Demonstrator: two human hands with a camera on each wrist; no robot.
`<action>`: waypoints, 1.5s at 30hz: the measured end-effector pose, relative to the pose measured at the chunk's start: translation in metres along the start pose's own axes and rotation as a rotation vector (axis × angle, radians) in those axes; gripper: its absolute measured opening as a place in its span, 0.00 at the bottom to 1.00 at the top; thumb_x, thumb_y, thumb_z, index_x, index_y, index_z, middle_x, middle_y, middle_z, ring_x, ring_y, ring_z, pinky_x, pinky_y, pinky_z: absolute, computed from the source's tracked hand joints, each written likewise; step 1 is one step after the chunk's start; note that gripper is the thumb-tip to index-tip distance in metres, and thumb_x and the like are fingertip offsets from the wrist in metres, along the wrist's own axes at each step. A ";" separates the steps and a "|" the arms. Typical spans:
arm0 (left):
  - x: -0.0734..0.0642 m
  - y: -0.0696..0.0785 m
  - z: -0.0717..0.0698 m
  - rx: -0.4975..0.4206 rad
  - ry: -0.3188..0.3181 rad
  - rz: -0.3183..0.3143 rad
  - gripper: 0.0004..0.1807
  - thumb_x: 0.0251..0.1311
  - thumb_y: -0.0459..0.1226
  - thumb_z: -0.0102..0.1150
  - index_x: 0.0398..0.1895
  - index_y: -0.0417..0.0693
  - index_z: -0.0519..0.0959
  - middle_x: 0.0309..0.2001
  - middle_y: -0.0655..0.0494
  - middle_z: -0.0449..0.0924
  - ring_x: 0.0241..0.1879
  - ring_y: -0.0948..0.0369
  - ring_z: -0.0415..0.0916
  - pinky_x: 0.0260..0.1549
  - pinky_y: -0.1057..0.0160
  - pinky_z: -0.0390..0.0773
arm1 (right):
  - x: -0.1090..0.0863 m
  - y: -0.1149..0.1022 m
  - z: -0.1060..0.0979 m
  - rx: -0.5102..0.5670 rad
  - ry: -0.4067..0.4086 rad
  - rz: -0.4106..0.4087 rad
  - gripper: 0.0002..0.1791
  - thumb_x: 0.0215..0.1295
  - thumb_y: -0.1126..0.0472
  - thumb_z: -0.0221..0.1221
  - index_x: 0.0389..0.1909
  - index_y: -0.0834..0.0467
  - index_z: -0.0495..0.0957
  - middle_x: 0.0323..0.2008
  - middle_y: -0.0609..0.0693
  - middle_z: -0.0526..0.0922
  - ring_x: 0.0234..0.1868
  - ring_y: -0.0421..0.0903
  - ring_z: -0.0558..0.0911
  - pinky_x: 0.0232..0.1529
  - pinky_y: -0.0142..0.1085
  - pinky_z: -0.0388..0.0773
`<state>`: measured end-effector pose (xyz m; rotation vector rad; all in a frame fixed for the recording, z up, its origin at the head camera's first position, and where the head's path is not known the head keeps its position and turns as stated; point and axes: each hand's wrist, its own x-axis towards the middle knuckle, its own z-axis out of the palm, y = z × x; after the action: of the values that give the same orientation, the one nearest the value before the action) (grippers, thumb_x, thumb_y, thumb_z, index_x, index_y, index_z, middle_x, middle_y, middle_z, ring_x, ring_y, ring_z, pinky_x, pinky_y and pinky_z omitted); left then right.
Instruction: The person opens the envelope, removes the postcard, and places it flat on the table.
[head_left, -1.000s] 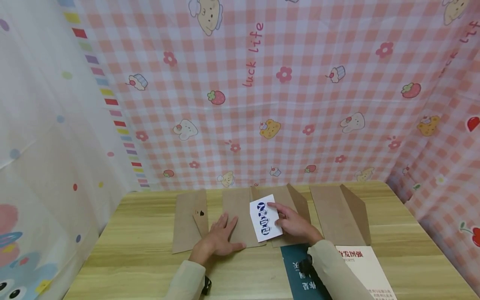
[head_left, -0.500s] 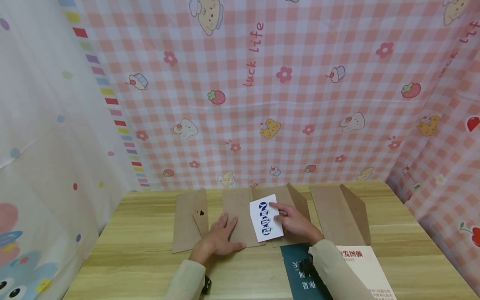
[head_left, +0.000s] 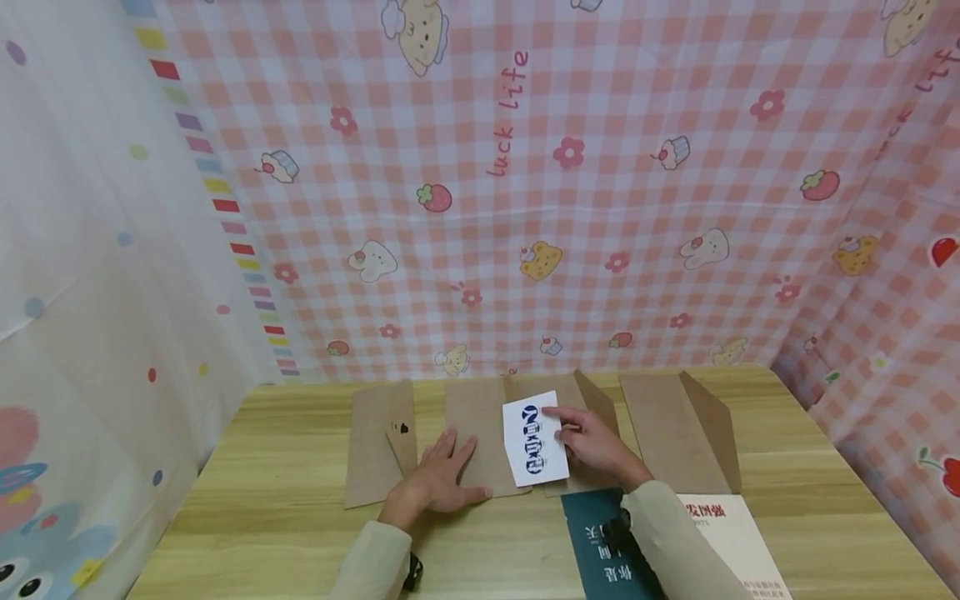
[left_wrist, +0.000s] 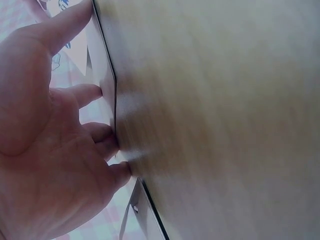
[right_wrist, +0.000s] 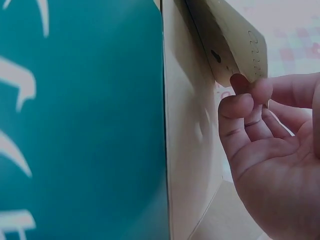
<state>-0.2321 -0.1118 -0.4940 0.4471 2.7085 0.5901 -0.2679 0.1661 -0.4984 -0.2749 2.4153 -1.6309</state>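
A white card with blue print stands out over the brown envelopes at the middle of the table. My right hand pinches it by its right edge, index finger stretched along its upper part. In the right wrist view, thumb and fingertips meet at the card's edge. My left hand lies with fingers spread on the second brown envelope. The left wrist view shows its fingertips pressing on that envelope. Under the card is a third envelope, its flap opened to the right.
Left of my hand lies an envelope with a folded flap bearing a dark heart mark. Farther right sits another envelope, flap raised. A teal booklet and a cream booklet lie partly under my right forearm. Patterned curtains surround the wooden table.
The card has shifted slightly to the right with my right hand and turned a little straighter. My left hand keeps its place on the envelope.
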 end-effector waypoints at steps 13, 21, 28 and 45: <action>0.000 0.000 0.001 0.002 -0.002 0.000 0.48 0.60 0.58 0.61 0.78 0.46 0.56 0.78 0.35 0.41 0.78 0.44 0.37 0.74 0.43 0.44 | -0.002 0.001 -0.004 0.028 0.041 0.082 0.21 0.73 0.66 0.52 0.64 0.50 0.77 0.51 0.56 0.78 0.31 0.49 0.76 0.31 0.36 0.75; 0.000 0.000 0.001 -0.001 -0.006 -0.013 0.48 0.60 0.59 0.61 0.78 0.48 0.56 0.78 0.37 0.41 0.78 0.44 0.37 0.74 0.43 0.44 | -0.003 0.001 -0.011 -0.017 0.027 0.028 0.26 0.73 0.66 0.51 0.70 0.51 0.69 0.52 0.58 0.77 0.31 0.49 0.76 0.32 0.35 0.75; -0.001 0.002 -0.002 0.003 -0.009 0.002 0.48 0.61 0.58 0.61 0.78 0.46 0.56 0.78 0.35 0.41 0.78 0.44 0.37 0.74 0.43 0.44 | -0.003 0.000 -0.019 0.001 0.040 -0.011 0.26 0.73 0.67 0.50 0.71 0.55 0.68 0.58 0.61 0.74 0.31 0.49 0.76 0.31 0.35 0.76; 0.000 0.002 -0.006 0.062 -0.020 0.010 0.48 0.61 0.59 0.60 0.78 0.46 0.56 0.78 0.34 0.42 0.78 0.42 0.38 0.74 0.42 0.44 | -0.009 -0.006 -0.028 -0.028 0.096 -0.002 0.25 0.70 0.66 0.53 0.68 0.55 0.71 0.61 0.61 0.75 0.46 0.52 0.78 0.42 0.36 0.78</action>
<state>-0.2335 -0.1121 -0.4882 0.4800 2.7126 0.5027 -0.2665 0.1912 -0.4817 -0.2086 2.5102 -1.6483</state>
